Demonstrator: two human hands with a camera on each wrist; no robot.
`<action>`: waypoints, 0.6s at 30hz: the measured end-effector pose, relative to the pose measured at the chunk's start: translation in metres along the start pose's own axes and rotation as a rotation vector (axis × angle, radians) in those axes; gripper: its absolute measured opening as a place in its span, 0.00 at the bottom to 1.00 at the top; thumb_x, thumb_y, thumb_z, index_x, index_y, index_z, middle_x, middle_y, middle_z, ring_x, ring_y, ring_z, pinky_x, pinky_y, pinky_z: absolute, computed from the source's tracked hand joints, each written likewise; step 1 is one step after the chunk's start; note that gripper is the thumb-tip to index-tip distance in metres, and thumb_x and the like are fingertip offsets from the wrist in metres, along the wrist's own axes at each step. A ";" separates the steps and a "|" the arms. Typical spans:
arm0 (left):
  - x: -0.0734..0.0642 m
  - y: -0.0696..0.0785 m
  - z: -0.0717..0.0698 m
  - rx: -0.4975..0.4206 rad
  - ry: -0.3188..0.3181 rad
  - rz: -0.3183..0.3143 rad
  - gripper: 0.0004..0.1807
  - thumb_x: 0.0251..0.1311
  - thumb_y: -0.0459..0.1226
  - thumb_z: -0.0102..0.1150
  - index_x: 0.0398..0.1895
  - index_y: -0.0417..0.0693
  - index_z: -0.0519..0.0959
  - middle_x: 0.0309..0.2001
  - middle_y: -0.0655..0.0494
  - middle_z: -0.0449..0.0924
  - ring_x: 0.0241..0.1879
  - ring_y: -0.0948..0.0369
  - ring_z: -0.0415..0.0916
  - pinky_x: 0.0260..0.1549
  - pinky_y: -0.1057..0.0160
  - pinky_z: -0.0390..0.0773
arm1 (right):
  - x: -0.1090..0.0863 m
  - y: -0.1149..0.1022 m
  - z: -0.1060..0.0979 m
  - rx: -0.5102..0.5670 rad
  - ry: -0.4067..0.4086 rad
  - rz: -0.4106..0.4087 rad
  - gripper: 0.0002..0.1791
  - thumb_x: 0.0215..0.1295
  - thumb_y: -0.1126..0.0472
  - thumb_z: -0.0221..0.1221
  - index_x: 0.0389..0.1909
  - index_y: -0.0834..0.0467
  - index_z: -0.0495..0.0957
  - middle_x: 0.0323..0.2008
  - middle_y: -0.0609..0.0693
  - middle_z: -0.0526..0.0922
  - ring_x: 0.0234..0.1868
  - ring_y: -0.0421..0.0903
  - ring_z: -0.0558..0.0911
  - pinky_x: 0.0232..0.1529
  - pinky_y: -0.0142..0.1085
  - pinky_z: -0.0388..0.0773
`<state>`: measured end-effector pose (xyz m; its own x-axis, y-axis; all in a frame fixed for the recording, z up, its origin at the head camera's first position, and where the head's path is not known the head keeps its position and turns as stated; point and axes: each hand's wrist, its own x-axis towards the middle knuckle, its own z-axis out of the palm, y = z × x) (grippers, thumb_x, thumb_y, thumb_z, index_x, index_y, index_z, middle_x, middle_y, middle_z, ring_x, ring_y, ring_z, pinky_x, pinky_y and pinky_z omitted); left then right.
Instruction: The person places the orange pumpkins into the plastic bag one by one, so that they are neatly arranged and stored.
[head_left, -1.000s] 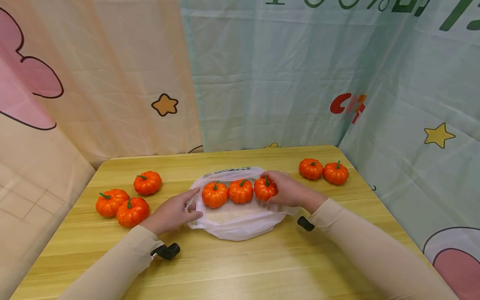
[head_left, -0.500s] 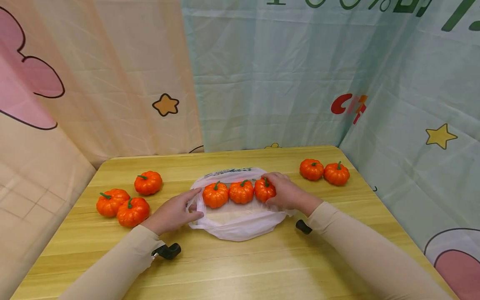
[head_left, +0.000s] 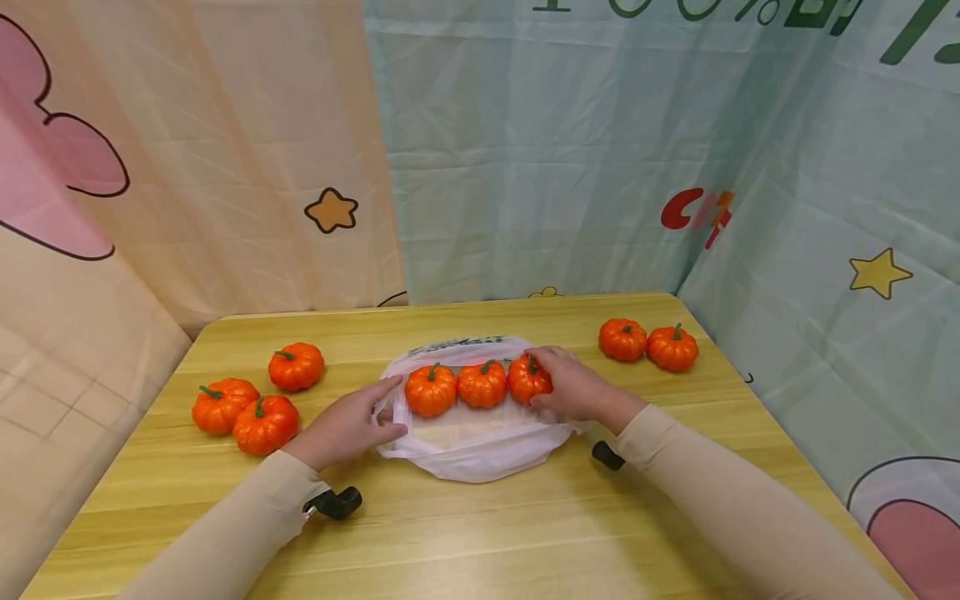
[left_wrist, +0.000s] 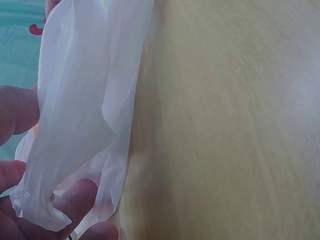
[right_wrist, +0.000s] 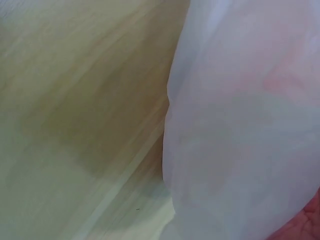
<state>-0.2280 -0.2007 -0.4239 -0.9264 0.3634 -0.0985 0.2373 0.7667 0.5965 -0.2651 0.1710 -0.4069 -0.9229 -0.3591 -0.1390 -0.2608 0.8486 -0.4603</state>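
A white plastic bag [head_left: 483, 460] lies on the table with its mouth spread wide. Three small orange pumpkins with green stems sit in a row within it: a left one [head_left: 431, 390], a middle one [head_left: 482, 384] and a right one [head_left: 527, 379]. My right hand [head_left: 573, 385] grips the right pumpkin from its right side, thumb in front. At the bag's left end, my left hand [head_left: 348, 425] holds the rim, its thumb and index finger apart. Up close in the left wrist view, curled fingers [left_wrist: 75, 202] hold the thin plastic. Bag plastic [right_wrist: 240, 135] hides most of the right wrist view.
Three more pumpkins [head_left: 266, 423] stand at the left of the wooden table [head_left: 480, 550]. Another two [head_left: 672, 347] sit side by side near the right back corner. Printed curtains [head_left: 525, 167] enclose the back and sides. Black wrist mounts [head_left: 335, 503] hang below the sleeves.
Almost everything holds still. My right hand and the pumpkin in it have shifted very slightly to the left. The left hand keeps its place at the bag.
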 end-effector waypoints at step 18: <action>-0.001 -0.001 -0.001 -0.033 -0.008 -0.017 0.49 0.62 0.52 0.73 0.84 0.57 0.59 0.40 0.51 0.76 0.28 0.58 0.70 0.28 0.62 0.73 | -0.001 -0.001 0.001 -0.028 0.007 -0.015 0.50 0.68 0.57 0.71 0.84 0.59 0.53 0.82 0.59 0.59 0.83 0.63 0.55 0.81 0.58 0.56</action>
<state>-0.2278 -0.2021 -0.4232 -0.9279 0.3548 -0.1148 0.2117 0.7548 0.6209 -0.2635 0.1698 -0.4072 -0.9207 -0.3694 -0.1262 -0.2824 0.8535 -0.4380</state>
